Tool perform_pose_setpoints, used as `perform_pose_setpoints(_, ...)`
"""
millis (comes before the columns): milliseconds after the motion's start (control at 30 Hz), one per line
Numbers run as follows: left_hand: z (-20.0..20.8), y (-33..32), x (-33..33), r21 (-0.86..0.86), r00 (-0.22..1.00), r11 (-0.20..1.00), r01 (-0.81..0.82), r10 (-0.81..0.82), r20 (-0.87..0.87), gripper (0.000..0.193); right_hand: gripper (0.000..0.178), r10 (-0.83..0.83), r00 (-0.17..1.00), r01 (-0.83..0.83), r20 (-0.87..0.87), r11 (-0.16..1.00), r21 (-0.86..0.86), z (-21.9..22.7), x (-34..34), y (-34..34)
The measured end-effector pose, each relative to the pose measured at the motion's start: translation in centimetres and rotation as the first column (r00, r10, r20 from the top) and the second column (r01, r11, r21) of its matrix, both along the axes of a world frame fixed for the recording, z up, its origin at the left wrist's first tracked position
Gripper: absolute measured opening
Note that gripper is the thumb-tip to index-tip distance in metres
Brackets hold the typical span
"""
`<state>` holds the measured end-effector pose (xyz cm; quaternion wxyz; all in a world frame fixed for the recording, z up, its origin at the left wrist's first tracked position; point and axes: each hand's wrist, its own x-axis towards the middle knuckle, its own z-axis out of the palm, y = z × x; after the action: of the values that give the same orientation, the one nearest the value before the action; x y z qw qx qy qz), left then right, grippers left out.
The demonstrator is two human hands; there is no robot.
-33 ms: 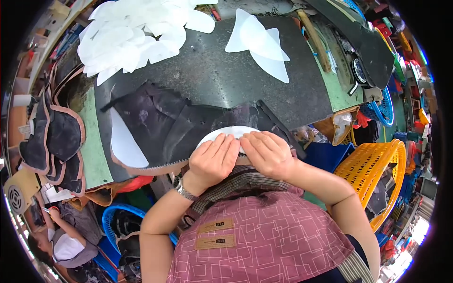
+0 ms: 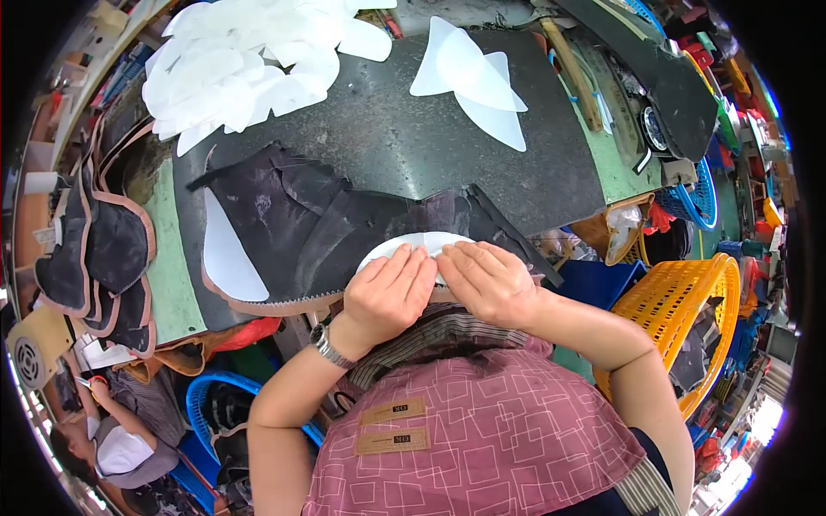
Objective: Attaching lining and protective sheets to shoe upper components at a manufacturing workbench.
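A black leather-like piece (image 2: 335,228) with a tan, zigzag-stitched near edge lies along the front of the dark board (image 2: 379,129). On its near edge sits a curved white stiffener piece (image 2: 422,239), partly covered by my fingers. My left hand (image 2: 389,288) and my right hand (image 2: 488,282) are side by side, fingers pressed together on the white piece, fingertips almost meeting at its middle. The thumbs are hidden beneath. A second white stiffener (image 2: 231,256) rests on the left end of the black piece, away from my hands.
A heap of white pieces (image 2: 241,73) covers the far left of the board, and a few overlap (image 2: 473,73) farther right. A wooden-handled hammer (image 2: 572,73) lies at the right. Black pieces (image 2: 116,245) hang at the left. A yellow basket (image 2: 667,301) stands right; a co-worker (image 2: 129,447) sits lower left.
The black piece and its left-hand white stiffener have shifted very slightly away from me. My elbows have spread a little; both hands stay on the same white piece.
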<state>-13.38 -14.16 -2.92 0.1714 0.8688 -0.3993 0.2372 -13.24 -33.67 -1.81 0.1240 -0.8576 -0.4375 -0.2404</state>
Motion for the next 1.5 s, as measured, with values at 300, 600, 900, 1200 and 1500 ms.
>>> perform_pose_setpoints(300,3.9,1.0,0.0,-0.381,0.895,0.911,-0.158,-0.031,-0.446,0.012,0.035,0.152,0.983,-0.139,0.103,0.983,-0.123,7.4,3.6,-1.0)
perform_pose_setpoints(600,13.7,-0.7,2.8,-0.837,0.598,0.067,-0.543,-0.669,-0.441,0.027,0.036,0.717,0.422,0.571,-0.554,0.265,0.777,12.3,5.9,3.6)
perform_pose_setpoints(900,12.0,-5.4,3.2,-0.923,0.302,0.214,-0.320,-0.900,-0.314,0.038,0.022,0.057,0.769,0.464,-0.637,0.637,0.616,19.0,5.6,-6.2)
perform_pose_setpoints(1200,8.2,-24.3,24.8,-0.245,0.979,0.954,0.174,-0.194,-0.058,0.054,0.034,-0.013,0.597,0.614,-0.802,0.652,0.446,18.3,-1.3,-23.7)
perform_pose_setpoints(1500,9.2,-36.7,33.9,-0.062,0.877,0.889,0.453,-0.457,-0.150,0.021,0.027,0.308,0.518,0.736,-0.798,0.314,0.599,11.2,-4.6,-27.7)
